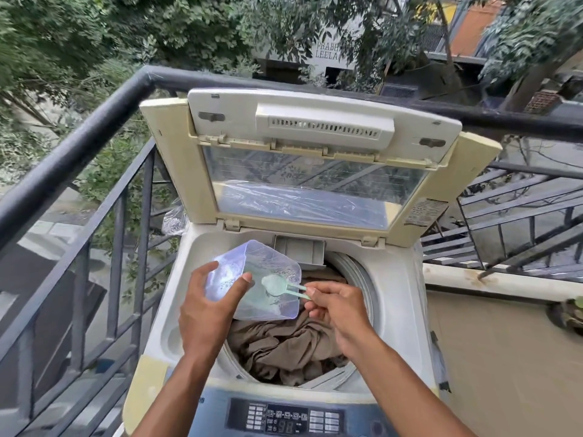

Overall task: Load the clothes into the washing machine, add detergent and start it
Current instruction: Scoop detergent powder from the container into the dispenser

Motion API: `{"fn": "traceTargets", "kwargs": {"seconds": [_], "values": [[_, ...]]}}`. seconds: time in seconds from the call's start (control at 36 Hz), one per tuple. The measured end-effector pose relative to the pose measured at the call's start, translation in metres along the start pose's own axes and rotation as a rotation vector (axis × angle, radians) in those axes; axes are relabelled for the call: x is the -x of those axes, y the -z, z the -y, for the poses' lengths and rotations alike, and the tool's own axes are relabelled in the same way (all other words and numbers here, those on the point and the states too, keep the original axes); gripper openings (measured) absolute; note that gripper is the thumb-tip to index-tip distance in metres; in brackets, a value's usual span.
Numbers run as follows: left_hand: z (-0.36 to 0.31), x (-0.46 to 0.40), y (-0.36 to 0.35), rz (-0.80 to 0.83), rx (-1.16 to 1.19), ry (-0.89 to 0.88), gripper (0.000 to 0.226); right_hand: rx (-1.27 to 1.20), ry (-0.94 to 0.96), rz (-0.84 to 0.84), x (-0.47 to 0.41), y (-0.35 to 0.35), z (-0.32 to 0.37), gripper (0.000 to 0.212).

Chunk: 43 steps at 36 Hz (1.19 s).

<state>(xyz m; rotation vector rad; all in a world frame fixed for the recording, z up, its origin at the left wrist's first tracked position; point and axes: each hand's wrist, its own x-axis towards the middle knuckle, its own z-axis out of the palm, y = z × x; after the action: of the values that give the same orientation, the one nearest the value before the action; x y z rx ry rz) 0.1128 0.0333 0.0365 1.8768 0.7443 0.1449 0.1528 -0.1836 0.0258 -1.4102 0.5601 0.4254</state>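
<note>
Left hand (210,305) gripping clear square plastic detergent tub (252,279) over cream top-loading washing machine (397,298), right hand (339,313) pinching pale green plastic scoop (279,287) inside tub, brown clothes (284,348) in drum below, folded lid (315,159) upright at machine's back

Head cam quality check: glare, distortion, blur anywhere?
Head view: soft daylight, no hard shadows; wide-angle bends the railing; sky reflects on the lid window; glare whitens the clear container in the left hand; control panel is slightly soft.

Brown clothes (284,345) fill the open washing machine (394,279); clear detergent tub (249,272) tilted above
</note>
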Motion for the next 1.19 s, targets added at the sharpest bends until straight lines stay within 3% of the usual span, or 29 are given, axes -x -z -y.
{"fn": "traceTargets", "kwargs": {"seconds": [0.31, 0.58, 0.78, 0.97, 1.19], "values": [[0.005, 0.003, -0.007, 0.012, 0.055, 0.126, 0.087, 0.054, 0.009, -0.056, -0.014, -0.002, 0.003, 0.007], [0.013, 0.005, -0.005, 0.007, 0.054, 0.186, 0.09, -0.091, 0.083, -0.174, -0.039, 0.005, 0.036, 0.005], [0.017, 0.001, -0.006, 0.024, 0.025, 0.186, 0.087, 0.132, 0.178, -0.283, -0.067, -0.01, 0.041, 0.004], [0.023, -0.003, -0.006, 0.046, -0.013, 0.175, 0.085, 0.37, 0.31, -0.303, -0.077, -0.028, 0.041, 0.022], [0.028, -0.005, -0.006, 0.044, -0.022, 0.169, 0.083, 0.501, 0.425, -0.311, -0.083, -0.038, 0.036, 0.008]]}}
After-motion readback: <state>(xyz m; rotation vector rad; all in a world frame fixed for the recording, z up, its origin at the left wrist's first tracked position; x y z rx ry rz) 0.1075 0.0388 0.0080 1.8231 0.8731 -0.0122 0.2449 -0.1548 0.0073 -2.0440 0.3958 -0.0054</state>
